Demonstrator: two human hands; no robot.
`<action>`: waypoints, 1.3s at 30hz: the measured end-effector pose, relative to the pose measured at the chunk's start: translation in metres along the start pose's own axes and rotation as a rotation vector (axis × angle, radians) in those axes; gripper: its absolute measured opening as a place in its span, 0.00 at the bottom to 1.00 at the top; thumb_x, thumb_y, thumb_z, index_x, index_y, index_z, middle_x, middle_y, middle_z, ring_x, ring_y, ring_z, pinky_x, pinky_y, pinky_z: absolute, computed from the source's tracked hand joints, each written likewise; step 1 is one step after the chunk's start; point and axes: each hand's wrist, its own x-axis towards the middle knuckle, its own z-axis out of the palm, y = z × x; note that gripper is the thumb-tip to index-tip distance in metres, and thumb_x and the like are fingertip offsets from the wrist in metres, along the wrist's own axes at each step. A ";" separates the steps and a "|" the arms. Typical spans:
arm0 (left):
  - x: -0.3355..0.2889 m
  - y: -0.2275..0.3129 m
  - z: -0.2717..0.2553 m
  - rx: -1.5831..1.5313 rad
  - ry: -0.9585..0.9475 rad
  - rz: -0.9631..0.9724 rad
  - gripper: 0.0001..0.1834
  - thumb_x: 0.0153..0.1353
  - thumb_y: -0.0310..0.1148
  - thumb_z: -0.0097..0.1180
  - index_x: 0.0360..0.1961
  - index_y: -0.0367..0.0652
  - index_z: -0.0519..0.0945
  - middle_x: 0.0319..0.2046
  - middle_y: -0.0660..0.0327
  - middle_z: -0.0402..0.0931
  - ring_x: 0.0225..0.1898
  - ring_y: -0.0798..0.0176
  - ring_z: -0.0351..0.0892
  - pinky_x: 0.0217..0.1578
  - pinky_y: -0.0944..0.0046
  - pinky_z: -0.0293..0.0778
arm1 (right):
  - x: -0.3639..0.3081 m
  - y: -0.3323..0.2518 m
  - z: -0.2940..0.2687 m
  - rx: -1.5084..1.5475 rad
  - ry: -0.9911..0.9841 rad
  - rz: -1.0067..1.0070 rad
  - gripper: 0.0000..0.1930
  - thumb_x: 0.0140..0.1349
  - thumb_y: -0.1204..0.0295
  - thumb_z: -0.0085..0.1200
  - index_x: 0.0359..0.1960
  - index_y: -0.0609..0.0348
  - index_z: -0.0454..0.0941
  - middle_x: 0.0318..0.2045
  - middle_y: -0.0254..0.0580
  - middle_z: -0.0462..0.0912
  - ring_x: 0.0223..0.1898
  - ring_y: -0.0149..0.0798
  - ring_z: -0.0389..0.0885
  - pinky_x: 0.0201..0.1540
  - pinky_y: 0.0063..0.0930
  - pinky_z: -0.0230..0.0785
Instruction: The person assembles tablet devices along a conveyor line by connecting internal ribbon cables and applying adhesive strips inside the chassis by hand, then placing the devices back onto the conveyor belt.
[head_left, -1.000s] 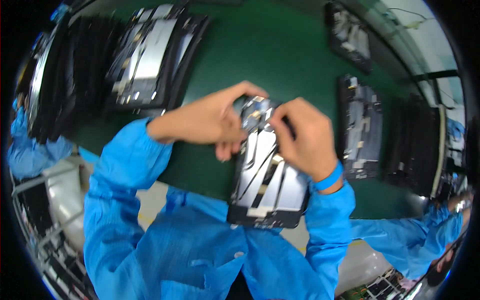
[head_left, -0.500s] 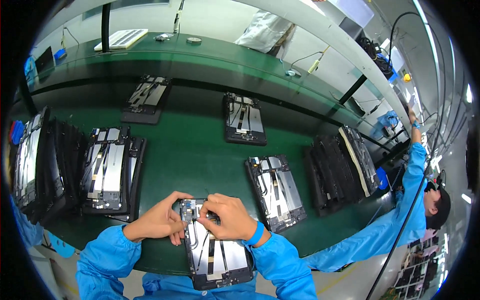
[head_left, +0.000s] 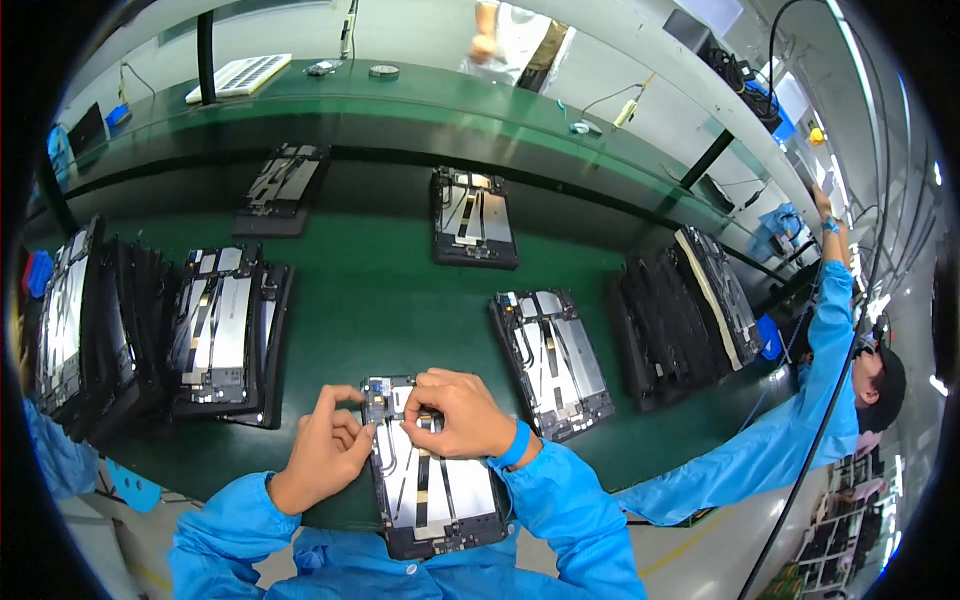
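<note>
An opened tablet (head_left: 440, 490), its silver inner plates and dark cables bare, lies in front of me at the bench's near edge. My left hand (head_left: 328, 448) has its fingers bent around the tablet's upper left edge, index finger by the corner and thumb at the side. Over the tablet's upper part, my right hand (head_left: 458, 415) is closed in a pinch against the boards; whatever sits between the fingertips is too small to make out. A blue band circles my right wrist. To the right of the tablet lies a second opened tablet (head_left: 555, 365).
Two further opened tablets (head_left: 474, 218) lie toward the back of the green bench (head_left: 350, 300). Stacked tablets (head_left: 215, 330) stand at left, and a leaning row (head_left: 665, 325) at right. A shelf (head_left: 420, 110) spans the back. At right, a co-worker in blue (head_left: 740, 450) reaches up.
My left hand has shifted from over the tablet's left edge to beside it, index finger raised to the corner. My right hand stays pinched at the upper part. Behind the shelf, a person's hand has appeared.
</note>
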 end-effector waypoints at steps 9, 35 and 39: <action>-0.002 0.002 0.015 0.234 0.166 0.373 0.09 0.67 0.22 0.70 0.47 0.35 0.90 0.28 0.58 0.81 0.20 0.67 0.80 0.22 0.64 0.73 | 0.007 0.007 -0.010 -0.029 0.026 -0.054 0.06 0.51 0.72 0.72 0.27 0.55 0.86 0.27 0.39 0.84 0.32 0.47 0.81 0.35 0.39 0.73; -0.014 -0.001 0.020 0.564 0.205 0.493 0.20 0.60 0.20 0.70 0.54 0.38 0.86 0.31 0.56 0.78 0.26 0.57 0.82 0.28 0.58 0.78 | 0.007 0.002 0.000 0.001 -0.004 0.046 0.07 0.49 0.68 0.69 0.25 0.55 0.85 0.23 0.40 0.78 0.31 0.46 0.79 0.33 0.41 0.69; -0.012 0.005 0.023 0.497 0.192 0.447 0.16 0.62 0.20 0.70 0.51 0.37 0.85 0.30 0.57 0.82 0.27 0.62 0.83 0.28 0.64 0.76 | 0.001 0.009 -0.001 0.034 0.042 0.047 0.07 0.50 0.69 0.71 0.26 0.55 0.85 0.22 0.39 0.75 0.29 0.46 0.77 0.32 0.41 0.68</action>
